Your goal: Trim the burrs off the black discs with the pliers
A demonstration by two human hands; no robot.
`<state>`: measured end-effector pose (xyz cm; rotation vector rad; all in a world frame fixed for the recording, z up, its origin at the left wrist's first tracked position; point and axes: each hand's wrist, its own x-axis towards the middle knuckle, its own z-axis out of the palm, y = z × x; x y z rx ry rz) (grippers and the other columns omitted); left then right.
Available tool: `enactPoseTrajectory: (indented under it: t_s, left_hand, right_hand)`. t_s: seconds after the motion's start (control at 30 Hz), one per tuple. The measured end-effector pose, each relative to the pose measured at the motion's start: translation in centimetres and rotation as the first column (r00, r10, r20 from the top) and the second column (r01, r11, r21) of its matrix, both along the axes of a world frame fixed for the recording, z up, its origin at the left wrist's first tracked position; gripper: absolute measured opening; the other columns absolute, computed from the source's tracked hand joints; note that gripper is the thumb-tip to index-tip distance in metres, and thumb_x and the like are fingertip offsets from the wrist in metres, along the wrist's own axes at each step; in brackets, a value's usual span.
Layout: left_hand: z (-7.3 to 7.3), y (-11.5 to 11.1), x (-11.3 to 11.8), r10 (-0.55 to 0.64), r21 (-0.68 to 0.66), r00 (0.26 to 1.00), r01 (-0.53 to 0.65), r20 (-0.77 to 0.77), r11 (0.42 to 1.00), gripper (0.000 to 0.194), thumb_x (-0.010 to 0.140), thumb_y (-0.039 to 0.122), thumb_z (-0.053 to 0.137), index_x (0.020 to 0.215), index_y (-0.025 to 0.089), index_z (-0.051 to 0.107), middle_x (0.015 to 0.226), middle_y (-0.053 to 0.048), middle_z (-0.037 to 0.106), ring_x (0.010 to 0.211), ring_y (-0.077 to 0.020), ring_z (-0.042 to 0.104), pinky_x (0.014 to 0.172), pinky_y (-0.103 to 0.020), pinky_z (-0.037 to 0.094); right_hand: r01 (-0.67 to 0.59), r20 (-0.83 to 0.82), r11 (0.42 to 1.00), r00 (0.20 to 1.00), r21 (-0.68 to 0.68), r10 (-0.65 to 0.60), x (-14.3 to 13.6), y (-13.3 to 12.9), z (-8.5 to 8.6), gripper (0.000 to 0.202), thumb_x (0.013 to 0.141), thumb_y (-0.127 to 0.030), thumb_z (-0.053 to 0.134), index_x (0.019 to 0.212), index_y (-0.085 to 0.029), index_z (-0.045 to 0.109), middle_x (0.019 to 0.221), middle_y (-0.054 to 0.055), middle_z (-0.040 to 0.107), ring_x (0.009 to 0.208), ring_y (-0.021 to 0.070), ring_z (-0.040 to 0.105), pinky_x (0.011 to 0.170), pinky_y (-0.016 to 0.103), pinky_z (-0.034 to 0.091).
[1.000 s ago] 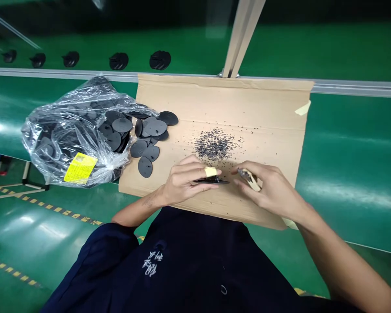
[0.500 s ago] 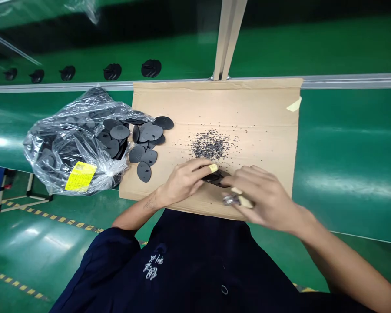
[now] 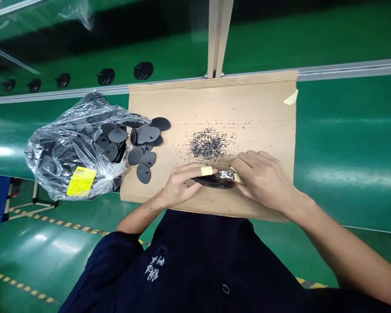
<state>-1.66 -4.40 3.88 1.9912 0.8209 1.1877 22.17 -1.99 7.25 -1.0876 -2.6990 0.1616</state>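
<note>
Between finger and thumb, my left hand (image 3: 181, 184) grips a thin black disc (image 3: 219, 182) by its left side, a yellow band of tape round one finger. My right hand (image 3: 263, 180) is closed round the handles of a pair of nippers (image 3: 227, 174). The metal jaws point left and lie over the disc's upper side; whether they bite on it I cannot tell. Both hands hover above the front part of a cardboard sheet (image 3: 215, 100). A scatter of small black scraps (image 3: 208, 144) covers the board just beyond my hands.
A clear plastic bag (image 3: 74, 148) with a yellow label and many black discs inside lies left of the board. Loose black discs (image 3: 144, 173) spill from its mouth onto the cardboard. Several black parts (image 3: 106, 76) stand in a row behind the metal rail. A post (image 3: 219, 39) rises at the back.
My right hand has moved up and the nippers have swung from below the disc onto it. The disc now shows edge-on, further out from my left fingers. The whole view has shifted slightly.
</note>
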Motion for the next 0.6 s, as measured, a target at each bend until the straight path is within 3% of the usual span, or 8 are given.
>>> enactPoseTrajectory:
  t_s: [0.27,0.6]
  left_hand:
    - [-0.03,-0.18,0.1,0.012,-0.028,1.0,-0.012,0.018,1.0,0.036,0.092,0.009,0.067,0.126,0.02,0.071,0.109,-0.012,0.079,0.096,-0.0154,0.076,0.08,-0.025,0.062]
    - [-0.13,-0.52,-0.16,0.018,0.011,1.0,-0.018,0.004,1.0,0.036,0.093,0.006,0.063,0.126,0.019,0.072,0.106,-0.011,0.08,0.099,-0.0155,0.077,0.085,-0.025,0.064]
  right_hand:
    - [-0.003,0.018,1.0,1.0,0.016,0.003,-0.02,-0.15,0.14,0.015,0.089,-0.017,0.047,0.087,-0.016,0.061,0.073,0.007,0.06,0.068,0.0197,0.045,0.064,0.031,0.03]
    - [-0.022,0.157,0.994,0.988,0.104,0.006,-0.6,-0.61,0.18,0.018,0.088,-0.008,0.044,0.085,-0.015,0.06,0.069,0.007,0.059,0.063,0.0198,0.046,0.063,0.032,0.03]
